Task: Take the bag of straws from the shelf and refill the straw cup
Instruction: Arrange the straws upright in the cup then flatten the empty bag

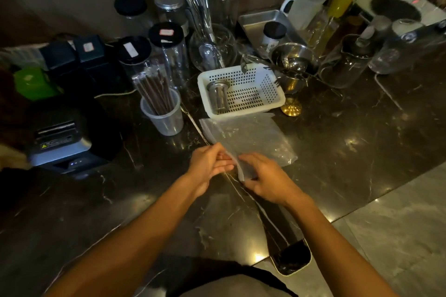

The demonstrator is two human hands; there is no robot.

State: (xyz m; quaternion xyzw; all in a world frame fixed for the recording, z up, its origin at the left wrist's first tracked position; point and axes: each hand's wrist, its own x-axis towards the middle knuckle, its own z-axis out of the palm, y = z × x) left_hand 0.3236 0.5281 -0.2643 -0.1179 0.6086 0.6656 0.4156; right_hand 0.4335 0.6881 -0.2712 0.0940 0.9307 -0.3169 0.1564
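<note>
Worktop (337, 152), dark marble, bearing all; clear bag (246, 140), flat and seemingly emptied, near the edge; straw cup (164, 113), already filled with dark straws (156, 91); left hand (207, 164) and right hand (268, 181), each grip pinching the bag's near edge, probably to fold it.

Glossy dark marble counter (337, 147), clear crinkled plastic bag (251, 137), translucent plastic cup (164, 118).

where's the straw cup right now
In the head view the straw cup stands left of centre on the dark counter, straws in it, just left of the white basket and beyond the left hand.
</note>
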